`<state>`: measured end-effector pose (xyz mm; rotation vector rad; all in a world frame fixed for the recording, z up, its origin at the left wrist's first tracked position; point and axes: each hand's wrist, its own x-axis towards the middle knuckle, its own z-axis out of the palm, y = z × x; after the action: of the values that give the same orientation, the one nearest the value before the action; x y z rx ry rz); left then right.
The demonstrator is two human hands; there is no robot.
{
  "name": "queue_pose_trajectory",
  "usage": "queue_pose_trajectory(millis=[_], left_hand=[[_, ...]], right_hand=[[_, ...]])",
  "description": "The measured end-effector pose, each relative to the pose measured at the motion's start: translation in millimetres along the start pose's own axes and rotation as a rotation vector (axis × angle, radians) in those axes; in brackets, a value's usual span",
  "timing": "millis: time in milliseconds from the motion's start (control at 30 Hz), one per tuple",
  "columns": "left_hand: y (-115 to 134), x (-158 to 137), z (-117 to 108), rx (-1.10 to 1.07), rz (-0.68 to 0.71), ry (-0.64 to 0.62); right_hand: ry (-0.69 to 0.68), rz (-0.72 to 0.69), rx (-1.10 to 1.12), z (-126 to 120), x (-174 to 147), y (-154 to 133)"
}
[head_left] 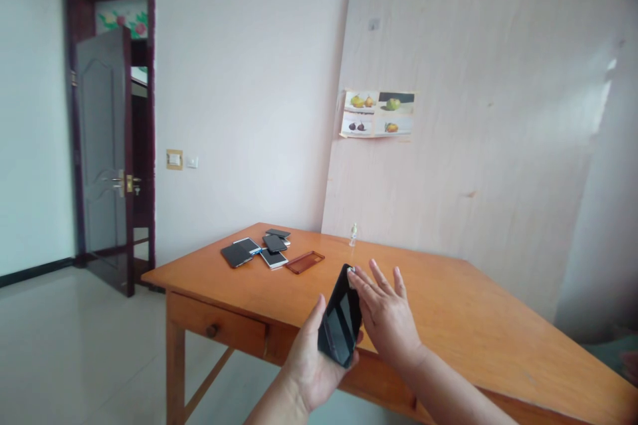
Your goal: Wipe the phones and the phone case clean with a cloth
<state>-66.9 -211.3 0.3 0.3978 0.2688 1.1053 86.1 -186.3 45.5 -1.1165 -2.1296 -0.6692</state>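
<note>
A black smartphone (pixel 341 322) is tilted up above the table's front edge, its dark screen showing reflections. My left hand (pixel 312 362) grips the phone's lower part, thumb along the left side and fingertips round the right edge. At the phone's top end, my right hand (pixel 386 312) presses a small white wad (pixel 351 269), perhaps tissue, against the glass with its forefingers. The other fingers of that hand are spread. What the wad is made of is too small to make out.
On the wooden table (pixel 423 285) lie several phones (pixel 274 243), a reddish-brown phone case (pixel 306 262) and a small clear bottle (pixel 353 235). A drawer knob (pixel 212 331) sticks out in front. A door (pixel 104 159) stands ajar at the left.
</note>
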Motion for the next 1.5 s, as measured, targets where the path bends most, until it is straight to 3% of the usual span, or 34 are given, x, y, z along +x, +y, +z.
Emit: queue_pose_trajectory(millis=[100,233,367,500,600,767,867,1067,1133,1333,1500], left_hand=[[12,14,10,-0.023,0.012,-0.012],[20,30,12,-0.021,-0.095,0.031],[12,45,8,0.027,-0.018,0.011],[7,62,9,0.117,-0.061,-0.009],[10,78,11,0.101,-0.058,0.001],[21,108,14,0.069,-0.118,0.048],[22,127,16,0.123,-0.121,0.042],[12,160,24,0.309,-0.207,-0.075],[12,170,27,0.315,-0.206,-0.08],[21,199,27,0.262,-0.157,-0.032],[26,213,14,0.305,-0.145,-0.033]], right_hand=[[-0.034,-0.112,0.032,7,-17,-12],[-0.055,-0.253,0.07,16,-36,-21],[-0.052,-0.103,0.024,19,-19,15],[0.029,0.078,-0.035,25,2,59],[0.009,0.039,-0.026,33,-4,61],[-0.054,-0.111,0.051,48,-26,39],[-0.036,-0.048,0.05,53,-18,55],[0.061,0.217,-0.036,57,18,127],[0.064,0.209,-0.037,60,21,131],[-0.022,0.025,0.063,77,16,105],[-0.002,0.203,0.049,92,36,137]])
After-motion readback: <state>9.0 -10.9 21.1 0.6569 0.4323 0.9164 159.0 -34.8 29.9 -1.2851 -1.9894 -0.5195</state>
